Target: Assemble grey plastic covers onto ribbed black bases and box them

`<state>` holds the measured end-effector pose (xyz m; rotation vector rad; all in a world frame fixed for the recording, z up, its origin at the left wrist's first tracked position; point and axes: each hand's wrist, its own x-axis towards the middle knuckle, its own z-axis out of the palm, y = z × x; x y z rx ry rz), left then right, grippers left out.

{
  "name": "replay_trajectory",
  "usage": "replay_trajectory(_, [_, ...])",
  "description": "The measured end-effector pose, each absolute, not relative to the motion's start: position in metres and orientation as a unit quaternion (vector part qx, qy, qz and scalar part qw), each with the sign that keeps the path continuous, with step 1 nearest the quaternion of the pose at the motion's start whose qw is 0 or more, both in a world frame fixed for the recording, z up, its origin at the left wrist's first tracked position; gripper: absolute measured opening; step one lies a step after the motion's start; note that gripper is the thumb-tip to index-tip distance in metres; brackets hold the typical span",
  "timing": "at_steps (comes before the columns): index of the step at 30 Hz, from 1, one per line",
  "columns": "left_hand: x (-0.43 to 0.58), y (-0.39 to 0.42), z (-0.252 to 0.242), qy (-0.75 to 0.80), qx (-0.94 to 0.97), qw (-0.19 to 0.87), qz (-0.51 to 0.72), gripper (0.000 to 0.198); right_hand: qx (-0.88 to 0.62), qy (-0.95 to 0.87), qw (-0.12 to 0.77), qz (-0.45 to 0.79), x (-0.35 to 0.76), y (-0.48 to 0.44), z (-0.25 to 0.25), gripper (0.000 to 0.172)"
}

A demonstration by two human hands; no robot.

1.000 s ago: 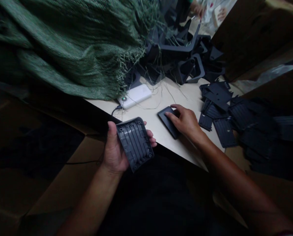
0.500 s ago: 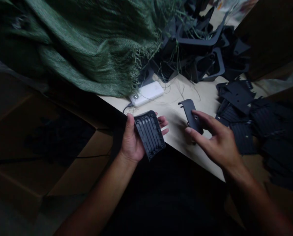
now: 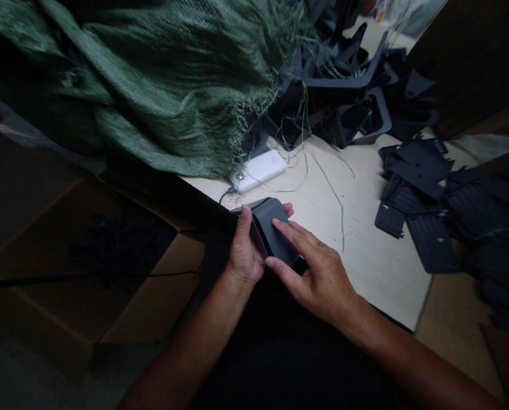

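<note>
Over the table's near edge, my left hand holds a dark ribbed plastic panel, now mostly hidden under a second piece. That second piece is a smooth dark grey plastic cover, lying against the panel. My right hand grips the cover, with its thumb at the lower edge and fingers on the outer face. Whether the two parts are fully joined cannot be seen. Just beyond the hands, a white power bank with a cable plugged in lies on the pale table.
A green woven sack with frayed threads covers the table's left. Dark plastic frames are heaped at the back. Several flat ribbed panels are piled at right. An open cardboard box with dark parts stands below left.
My right hand has moved left with the cover and laid it over the ribbed panel in my left hand. The panel's ribbed inside is now covered.
</note>
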<state>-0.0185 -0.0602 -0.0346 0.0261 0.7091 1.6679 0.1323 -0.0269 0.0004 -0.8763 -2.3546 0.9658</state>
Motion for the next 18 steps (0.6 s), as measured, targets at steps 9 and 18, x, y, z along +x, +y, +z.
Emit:
replay_trajectory(9, [-0.0113,-0.0639,-0.0417,0.33,0.011,0.617,0.714,0.074,-0.312,-0.843,0.217,0.381,0.1352,-0.0269,0.0029,0.065])
replay_trajectory(18, [-0.0099,-0.0648,-0.0346,0.316,0.026,0.622,0.715,0.073,-0.315,-0.856,0.221,0.345,0.1336,-0.0332,0.0031,0.068])
